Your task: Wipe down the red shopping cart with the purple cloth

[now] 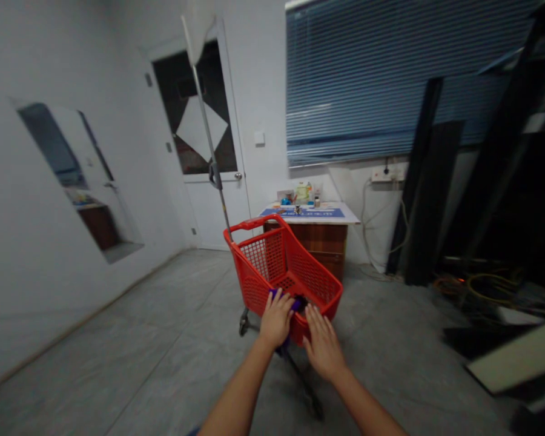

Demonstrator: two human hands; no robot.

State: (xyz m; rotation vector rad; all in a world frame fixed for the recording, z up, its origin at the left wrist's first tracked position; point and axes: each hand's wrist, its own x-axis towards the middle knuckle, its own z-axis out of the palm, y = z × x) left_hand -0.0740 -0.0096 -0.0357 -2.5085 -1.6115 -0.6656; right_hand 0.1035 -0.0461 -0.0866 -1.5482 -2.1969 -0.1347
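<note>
A red plastic shopping cart [311, 275] with grid walls stands in front of me, its near rim under my hands. My left hand [277, 318] is on that rim, its fingers pressed over a purple cloth [297, 304] that shows on both sides of the fingers and hangs below. Beside it, my right hand [322, 346] rests against the cart's near end with its fingers stretched out and nothing visible in it. The part of the cloth under my left palm is hidden. A long pole [204, 115] rises from the cart's handle end.
Behind the cart is a small wooden desk [350, 219] with bottles and small items on top. A white door [236, 209] is at the back, a mirror [79, 175] on the left wall. Dark panels [431, 200], cables [490, 287] and a pale board [518, 354] occupy the right side.
</note>
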